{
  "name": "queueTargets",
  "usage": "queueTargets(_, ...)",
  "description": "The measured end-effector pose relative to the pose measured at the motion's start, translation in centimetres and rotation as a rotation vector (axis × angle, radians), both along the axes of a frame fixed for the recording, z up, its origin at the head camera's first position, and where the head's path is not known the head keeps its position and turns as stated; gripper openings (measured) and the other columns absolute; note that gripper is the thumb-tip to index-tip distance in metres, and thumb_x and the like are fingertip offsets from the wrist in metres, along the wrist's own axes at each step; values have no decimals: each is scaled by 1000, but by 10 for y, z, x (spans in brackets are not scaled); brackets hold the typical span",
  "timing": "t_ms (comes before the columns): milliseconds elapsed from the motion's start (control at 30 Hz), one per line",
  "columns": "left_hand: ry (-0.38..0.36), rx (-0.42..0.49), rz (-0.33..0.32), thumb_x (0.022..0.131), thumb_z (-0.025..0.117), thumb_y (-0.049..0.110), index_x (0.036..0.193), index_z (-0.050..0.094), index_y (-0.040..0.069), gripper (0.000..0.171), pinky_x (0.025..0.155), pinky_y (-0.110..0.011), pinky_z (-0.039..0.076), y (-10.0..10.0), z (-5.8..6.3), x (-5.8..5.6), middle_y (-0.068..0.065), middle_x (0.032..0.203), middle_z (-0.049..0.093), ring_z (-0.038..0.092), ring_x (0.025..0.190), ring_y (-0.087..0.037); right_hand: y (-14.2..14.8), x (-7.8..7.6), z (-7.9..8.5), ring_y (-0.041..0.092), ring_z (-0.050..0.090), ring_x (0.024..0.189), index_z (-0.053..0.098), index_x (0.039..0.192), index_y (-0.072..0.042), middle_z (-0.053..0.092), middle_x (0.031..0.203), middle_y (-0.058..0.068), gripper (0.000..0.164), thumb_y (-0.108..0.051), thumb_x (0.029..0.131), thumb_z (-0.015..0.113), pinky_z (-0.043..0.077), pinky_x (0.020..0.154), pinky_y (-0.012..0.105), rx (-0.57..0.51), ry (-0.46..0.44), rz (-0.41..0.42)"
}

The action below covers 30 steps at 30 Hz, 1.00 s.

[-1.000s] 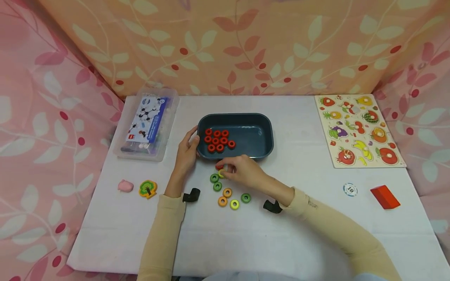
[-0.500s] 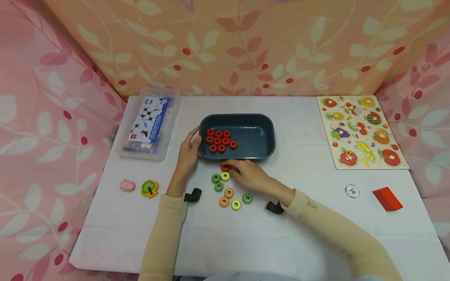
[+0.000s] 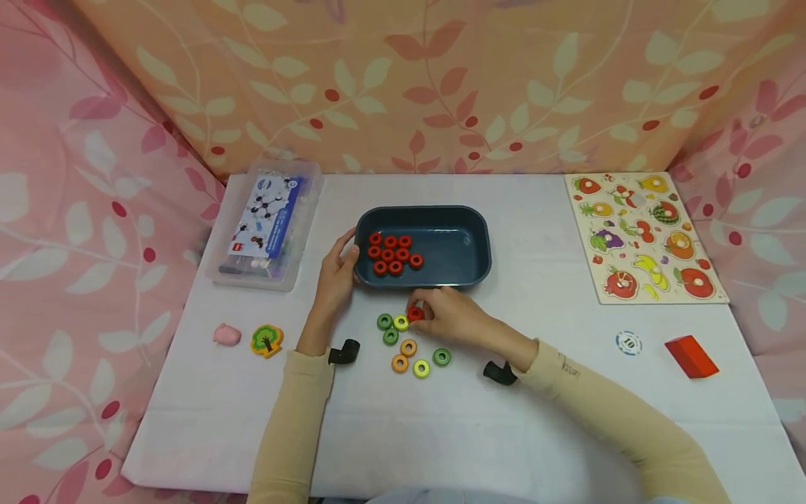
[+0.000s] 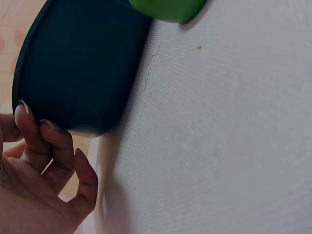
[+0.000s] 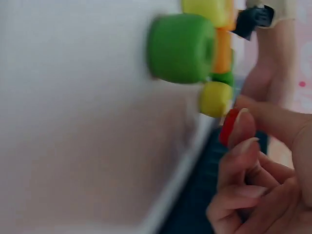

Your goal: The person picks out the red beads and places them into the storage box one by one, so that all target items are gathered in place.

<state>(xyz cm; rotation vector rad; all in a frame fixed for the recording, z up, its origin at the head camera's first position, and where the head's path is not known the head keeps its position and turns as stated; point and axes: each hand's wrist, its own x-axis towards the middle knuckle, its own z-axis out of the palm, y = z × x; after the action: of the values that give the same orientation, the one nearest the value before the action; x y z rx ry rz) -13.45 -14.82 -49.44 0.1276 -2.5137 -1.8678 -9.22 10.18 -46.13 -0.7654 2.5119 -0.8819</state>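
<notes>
A dark blue-green tray [image 3: 453,255] stands on the table, with several red rings [image 3: 401,261] grouped in its left half. My left hand [image 3: 335,283] grips the tray's left end; in the left wrist view, its fingertips [image 4: 53,127] lie against the tray's end wall. Just in front of the tray, my right hand [image 3: 456,316] pinches a red ring [image 5: 228,129] between thumb and forefinger. Beside that ring is a yellow ring [image 3: 395,323], near two green rings [image 3: 379,322]. Nearer me lie orange rings [image 3: 403,347], another yellow ring [image 3: 416,372] and a green ring [image 3: 436,358].
A clear plastic case [image 3: 267,224] lies at back left. Black elbow-shaped pieces [image 3: 344,352] sit by both wrists. A pink pig-like figure [image 3: 227,334] and a tree piece [image 3: 267,341] are left; a fruit puzzle board [image 3: 648,238], a chip [image 3: 629,343] and a red block [image 3: 691,357] are right.
The right hand has reached the red ring by the tray's front wall, taken hold of it and drawn it right and towards me. The left hand stays on the tray.
</notes>
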Motion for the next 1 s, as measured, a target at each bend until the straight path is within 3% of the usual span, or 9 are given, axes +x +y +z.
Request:
queueTargets(167, 1, -13, 8, 107, 48, 30, 148, 49, 33, 41, 58, -29, 44, 0, 0, 0, -4, 63, 52, 52, 60, -24, 0, -7, 17, 8, 51, 52, 74, 99, -18, 54, 59, -9, 27, -38, 83, 82, 38, 50, 25, -151, 116, -57)
queueTargets(233, 0, -11, 8, 107, 48, 29, 148, 49, 33, 41, 58, -29, 44, 0, 0, 0, -4, 64, 52, 52, 60, -25, 2, -15, 20, 7, 51, 54, 74, 99, -16, 55, 61, -8, 29, -39, 83, 82, 39, 50, 25, -200, 179, -89)
queueTargets(333, -2, -14, 8, 107, 48, 29, 149, 48, 32, 42, 58, -29, 44, 0, 0, 0, -4, 63, 52, 52, 60, -26, 6, -29, 22, 9, 54, 58, 72, 105, -15, 59, 67, -6, 29, -36, 86, 80, 43, 54, 26, -222, 198, -138)
queueTargets(667, -3, -6, 5, 107, 48, 29, 148, 48, 33, 42, 57, -28, 44, 1, -2, 0, -4, 64, 52, 52, 59, -24, 17, -74, 4, 16, 57, 60, 72, 114, -11, 64, 73, 3, 30, -28, 89, 77, 42, 53, 31, -22, 138, -248)
queueTargets(833, 1, -1, -5, 107, 48, 31, 148, 48, 34, 41, 58, -29, 44, 1, -2, -1, -5, 65, 52, 52, 60, -26, 16, -83, -3, 17, 56, 62, 72, 112, -9, 62, 73, 4, 32, -29, 88, 79, 40, 52, 30, 68, 126, -284)
queueTargets(1000, 1, -5, 2, 107, 48, 29, 148, 48, 32, 42, 57, -29, 44, 1, -2, 0, -5, 63, 52, 52, 60, -27, 12, -87, -7, 18, 62, 71, 71, 116, -9, 68, 81, 4, 33, -24, 88, 78, 48, 60, 34, 75, 86, -282)
